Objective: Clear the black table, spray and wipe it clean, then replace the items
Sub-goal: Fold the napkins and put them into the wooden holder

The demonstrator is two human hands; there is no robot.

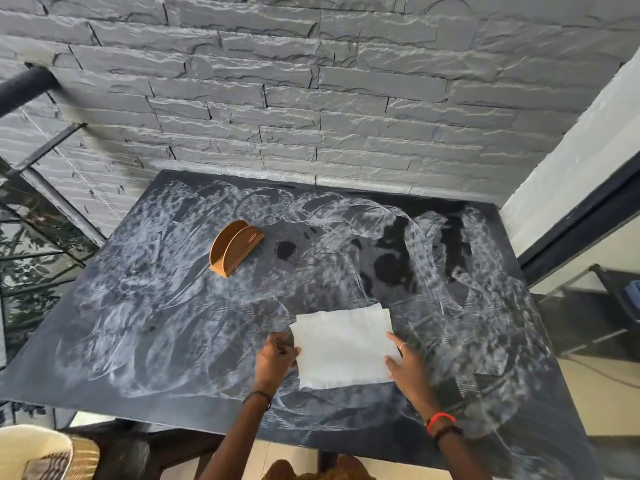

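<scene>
Left hand (pixel 277 356) pinches the paper towel (pixel 343 344), right hand (pixel 405 363) presses it flat; pulling unevenly could tear it, leaving the bench (pixel 52 368) streaked.

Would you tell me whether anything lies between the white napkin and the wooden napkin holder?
Nothing visible does: only streaked black table separates the white napkin from the wooden napkin holder, which stands farther back and left.

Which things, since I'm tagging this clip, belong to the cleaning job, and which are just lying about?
Job: black table, white paper sheet gripped by the left hand and touched by the right hand, wooden napkin holder.
Lying about: woven basket, black handrail.
</scene>
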